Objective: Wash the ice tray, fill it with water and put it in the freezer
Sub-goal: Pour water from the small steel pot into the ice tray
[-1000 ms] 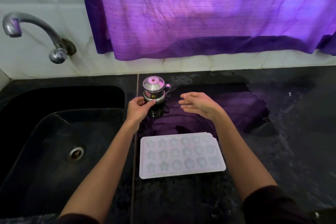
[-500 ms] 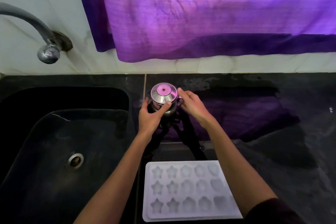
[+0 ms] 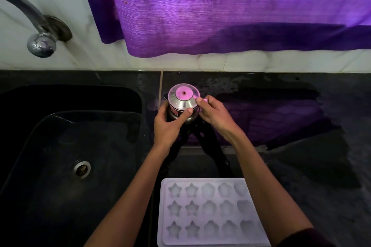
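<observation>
A pale ice tray [image 3: 208,212] with star and heart moulds lies flat on the black counter near me, partly under my right forearm. Farther back stands a small steel pot [image 3: 183,102] with a domed lid. My left hand [image 3: 169,124] wraps the pot's left side, thumb on the lid's rim. My right hand [image 3: 213,113] pinches a small part at the lid's right edge. Whether the pot touches the counter I cannot tell.
A black sink [image 3: 66,158] with a round drain [image 3: 82,168] fills the left. A curved metal tap [image 3: 38,32] sticks out of the white wall above it. A purple curtain [image 3: 230,10] hangs over the back wall. The counter [image 3: 311,156] to the right is wet.
My right hand came in from the open air onto the pot's lid edge, joining the left hand. The camera moved forward, so the ice tray slid down the frame.
</observation>
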{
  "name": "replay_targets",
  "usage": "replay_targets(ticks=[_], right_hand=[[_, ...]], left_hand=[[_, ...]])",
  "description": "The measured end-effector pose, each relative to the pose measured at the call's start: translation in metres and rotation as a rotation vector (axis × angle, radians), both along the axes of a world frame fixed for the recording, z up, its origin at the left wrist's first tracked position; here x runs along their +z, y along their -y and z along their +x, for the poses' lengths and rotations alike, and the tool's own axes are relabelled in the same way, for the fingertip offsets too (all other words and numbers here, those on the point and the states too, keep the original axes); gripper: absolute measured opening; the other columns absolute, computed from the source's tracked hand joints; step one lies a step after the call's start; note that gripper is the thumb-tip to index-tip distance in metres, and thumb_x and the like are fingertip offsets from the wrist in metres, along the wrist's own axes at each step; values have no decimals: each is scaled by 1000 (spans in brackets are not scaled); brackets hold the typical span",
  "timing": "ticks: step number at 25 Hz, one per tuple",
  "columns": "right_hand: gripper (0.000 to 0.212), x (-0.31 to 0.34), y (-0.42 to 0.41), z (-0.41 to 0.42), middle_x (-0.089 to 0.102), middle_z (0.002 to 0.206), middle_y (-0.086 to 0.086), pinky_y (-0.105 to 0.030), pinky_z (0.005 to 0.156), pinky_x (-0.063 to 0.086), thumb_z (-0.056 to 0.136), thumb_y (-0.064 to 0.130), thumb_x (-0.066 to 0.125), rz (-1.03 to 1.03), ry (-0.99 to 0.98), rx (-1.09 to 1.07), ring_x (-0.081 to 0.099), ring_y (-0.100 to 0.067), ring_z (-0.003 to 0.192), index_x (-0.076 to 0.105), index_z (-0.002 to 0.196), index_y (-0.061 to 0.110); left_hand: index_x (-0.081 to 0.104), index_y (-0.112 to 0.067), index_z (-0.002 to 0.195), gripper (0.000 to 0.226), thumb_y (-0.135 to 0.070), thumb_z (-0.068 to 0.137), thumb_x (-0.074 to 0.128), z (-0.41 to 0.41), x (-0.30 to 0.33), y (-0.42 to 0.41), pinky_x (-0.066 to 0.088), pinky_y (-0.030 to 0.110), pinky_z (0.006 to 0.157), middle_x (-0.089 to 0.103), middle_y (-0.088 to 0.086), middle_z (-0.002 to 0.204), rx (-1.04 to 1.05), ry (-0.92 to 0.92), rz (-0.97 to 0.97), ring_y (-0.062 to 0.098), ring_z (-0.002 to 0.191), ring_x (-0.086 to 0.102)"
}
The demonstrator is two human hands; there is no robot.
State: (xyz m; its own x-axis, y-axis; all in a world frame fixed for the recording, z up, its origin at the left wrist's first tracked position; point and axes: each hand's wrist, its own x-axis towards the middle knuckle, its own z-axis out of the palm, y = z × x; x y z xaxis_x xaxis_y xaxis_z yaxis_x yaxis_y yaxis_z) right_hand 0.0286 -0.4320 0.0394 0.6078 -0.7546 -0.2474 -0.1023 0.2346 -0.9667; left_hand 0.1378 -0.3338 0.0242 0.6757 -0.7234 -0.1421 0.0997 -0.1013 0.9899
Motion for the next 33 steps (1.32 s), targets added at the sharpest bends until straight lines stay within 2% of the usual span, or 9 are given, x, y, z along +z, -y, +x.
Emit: replay_targets(ticks=[6,10,15,19,22,24,26,30,33], right_hand=[[30,2,2,-2,39,60,7,-25,59,28,94,30,56,-32,-20,36,32,-6,57,41,69,21],[27,4,-2,-7,39,62,4,-25,59,29,93,29,56,-36,-11,27,33,-8,57,42,72,19],[22,27,-23,-33,40,78,-9,-30,70,33,92,28,58,-49,44,-15,35,-18,75,46,77,16],[21,63,-48,-71,47,72,-5,-32,80,38,93,26,57,-77,75,-82,43,-13,72,51,76,15],[22,80,-67,-104,48,78,-9,-33,86,41,95,23,55,-72,41,-159,46,-17,78,51,75,13],[21,83,-79,-126,49,83,-12,-31,83,45,94,22,55,-77,12,-207,47,-21,83,52,76,13],[21,81,-91,-149,51,81,-12,-28,78,49,93,21,56,-76,0,-278,49,-22,82,53,73,14],[23,74,-109,-193,55,71,-5,-22,65,51,93,20,56,-78,-34,-388,52,-15,69,57,70,16],[21,67,-119,-223,56,71,-5,-20,64,51,94,22,55,-119,-76,-403,53,-9,60,59,75,14]], left_hand=[[62,-25,120,55,-30,69,83,4,1,-2,50,12,81,69,-11,111,-18,8,-5,-2,102,63],[62,-18,120,57,-28,68,83,3,5,-6,52,24,90,69,-5,113,-41,17,-14,7,106,64],[63,-15,120,59,-26,66,84,-15,25,-23,51,27,91,69,-2,113,-82,50,-72,10,107,64],[61,-17,124,65,-32,65,84,-46,53,-43,51,18,89,68,-7,115,-149,113,-126,3,108,61],[62,-16,123,67,-37,63,84,-78,63,-59,51,24,91,68,-7,115,-177,122,-156,3,108,62],[62,-17,123,65,-36,64,83,-99,64,-70,52,26,91,68,-7,114,-203,122,-168,3,107,62],[59,-21,125,64,-36,68,82,-117,63,-79,51,21,88,67,-9,116,-264,119,-162,2,108,61],[57,-18,130,60,-29,75,78,-152,55,-95,49,11,82,67,-10,117,-379,134,-144,-1,106,61],[56,-17,130,55,-26,80,75,-174,49,-100,46,7,83,65,-10,118,-463,163,-122,-2,106,60]])
